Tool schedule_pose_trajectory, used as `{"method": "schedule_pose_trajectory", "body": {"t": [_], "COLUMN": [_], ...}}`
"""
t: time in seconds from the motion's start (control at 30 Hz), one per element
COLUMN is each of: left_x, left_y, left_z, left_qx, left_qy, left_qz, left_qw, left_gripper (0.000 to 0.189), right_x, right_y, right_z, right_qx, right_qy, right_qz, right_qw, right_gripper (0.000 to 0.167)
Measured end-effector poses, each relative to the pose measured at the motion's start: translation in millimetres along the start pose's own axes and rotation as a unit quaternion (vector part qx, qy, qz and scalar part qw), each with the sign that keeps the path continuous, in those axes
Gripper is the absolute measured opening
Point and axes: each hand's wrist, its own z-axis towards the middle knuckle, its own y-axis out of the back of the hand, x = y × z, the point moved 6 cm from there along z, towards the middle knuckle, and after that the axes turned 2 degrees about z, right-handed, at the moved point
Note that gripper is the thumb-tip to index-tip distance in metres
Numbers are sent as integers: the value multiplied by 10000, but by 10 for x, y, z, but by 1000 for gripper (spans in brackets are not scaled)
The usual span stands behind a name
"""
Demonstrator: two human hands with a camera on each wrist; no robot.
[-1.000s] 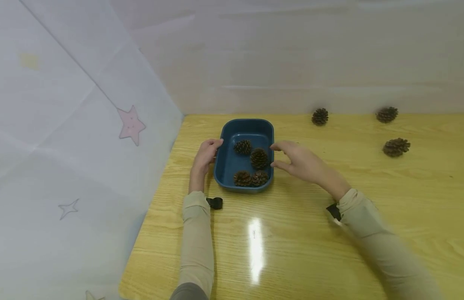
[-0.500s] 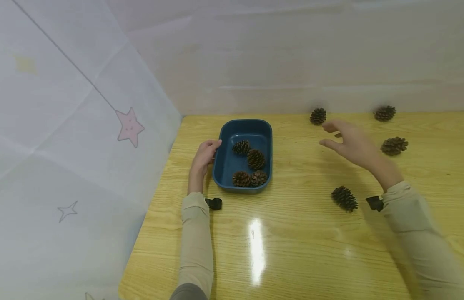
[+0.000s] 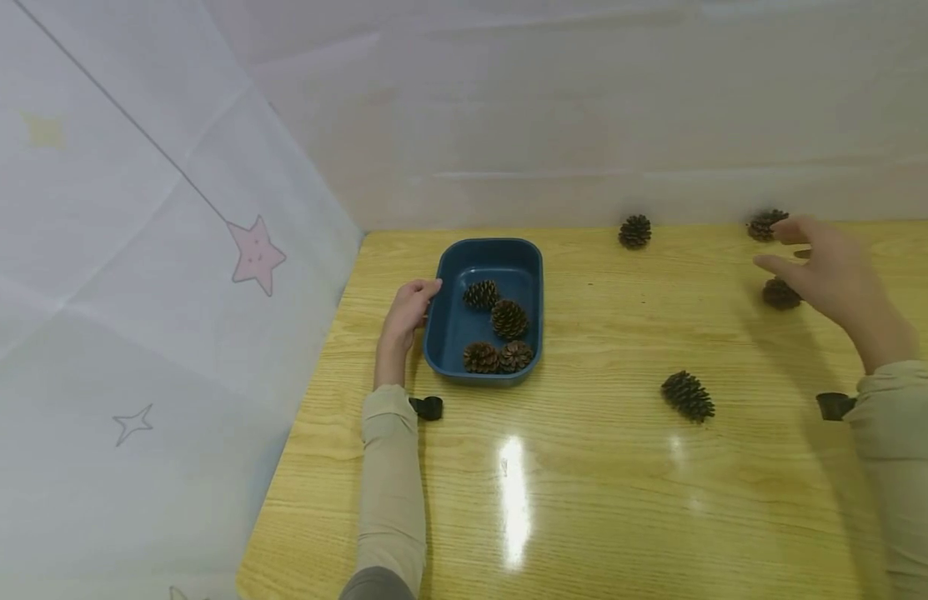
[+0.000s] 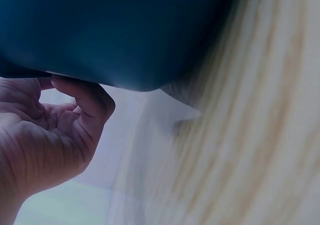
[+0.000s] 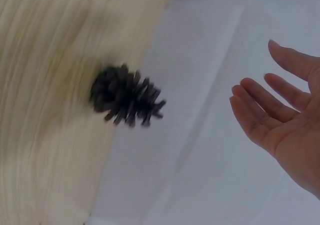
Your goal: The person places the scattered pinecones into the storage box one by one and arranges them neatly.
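Far right of the dark-blue, rounded rectangular box (image 3: 450, 325), your empty right hand (image 3: 846, 271) hovers with fingers apart near two brown, woody-scaled pine cones (image 3: 780, 294) on the yellow wood-grain worktop (image 3: 584, 483), while your left hand (image 3: 409, 308) grips the box's left rim and four more cones (image 3: 509, 320) sit inside. For a clean reach, it would likely pay to descend squarely and pinch one cone lightly, holding the box steady. Half a second ago, your right hand was nearer the box.
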Motion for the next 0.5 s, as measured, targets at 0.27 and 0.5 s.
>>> {"method": "schedule_pose_trajectory", "body": {"t": [0.27, 0.5], "left_x": [-1, -3], "left_y": [0, -7], "left_z": [-2, -4], "left_qx": [-9, -15], "left_qy": [7, 31], "left_qz": [-63, -114], "left_qw": [10000, 9999], "left_gripper": [36, 33], "right_x": [-329, -549], "right_y": [141, 136], "right_z": [-107, -200], "right_qx": [-366, -495], "right_qy": [-385, -575], "right_qz": [-352, -203], "right_qw": [9980, 9969], "right_gripper": [65, 68]}}
